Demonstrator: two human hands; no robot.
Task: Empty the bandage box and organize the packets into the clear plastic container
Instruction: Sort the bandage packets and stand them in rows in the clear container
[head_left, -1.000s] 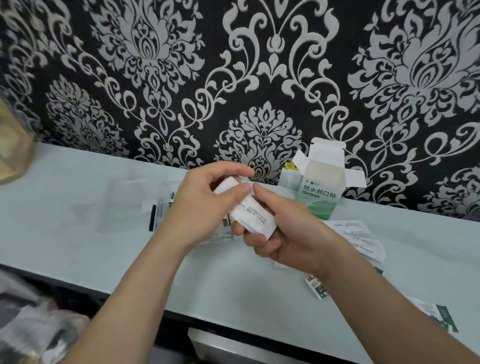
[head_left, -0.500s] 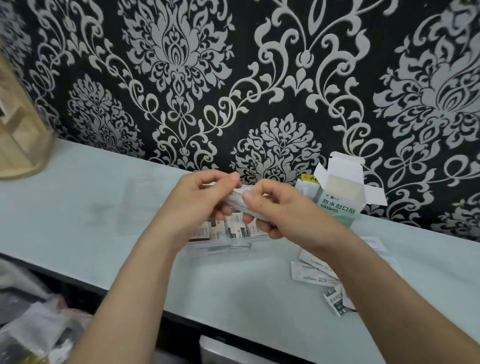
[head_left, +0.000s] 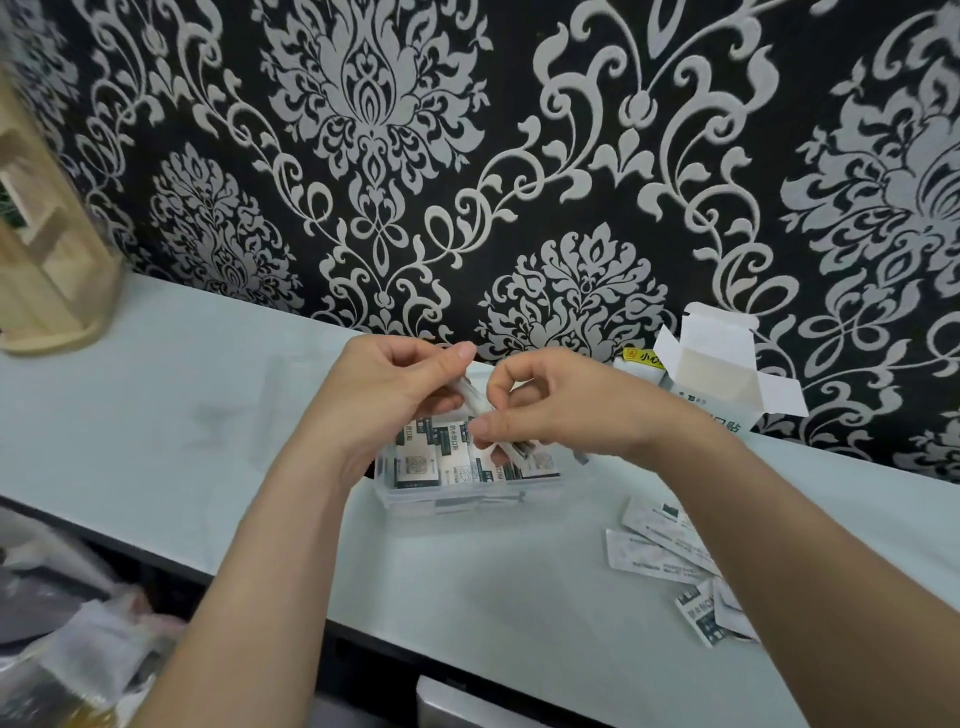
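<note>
Both hands hover over the clear plastic container on the pale counter. My left hand and my right hand pinch a small stack of white bandage packets between them, tilted edge-down over the container. Inside the container several packets stand in a row. The open white and green bandage box stands upright at the back right against the wall, flaps up. Loose packets lie on the counter to the right, partly hidden by my right forearm.
A wooden shelf unit stands at the far left on the counter. The container's clear lid lies left of my hands. A small yellow-labelled box sits beside the bandage box. Below the counter's front edge, at lower left, lie plastic bags.
Both hands have moved forward and down with the stack of packets, from above the counter to right over the open container. The stack has turned more edge-on.
</note>
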